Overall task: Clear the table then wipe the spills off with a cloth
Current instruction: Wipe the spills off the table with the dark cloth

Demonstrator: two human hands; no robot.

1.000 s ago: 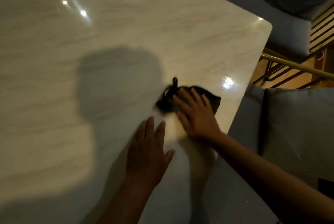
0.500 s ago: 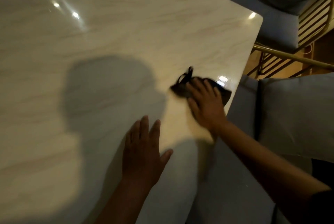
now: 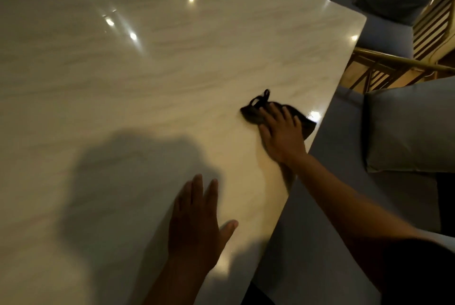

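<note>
The right hand (image 3: 282, 136) presses flat, fingers spread, on the dark cloth (image 3: 251, 114) near the worktop (image 3: 147, 70) edge at three o'clock, cloth poking out toward eleven o'clock, while the left hand (image 3: 194, 226) rests open, farther away.

A grey upholstered seat (image 3: 320, 206) with a grey cushion (image 3: 408, 127) was positioned nearby; a slatted wooden chair frame (image 3: 384, 70) was located beyond it.
</note>
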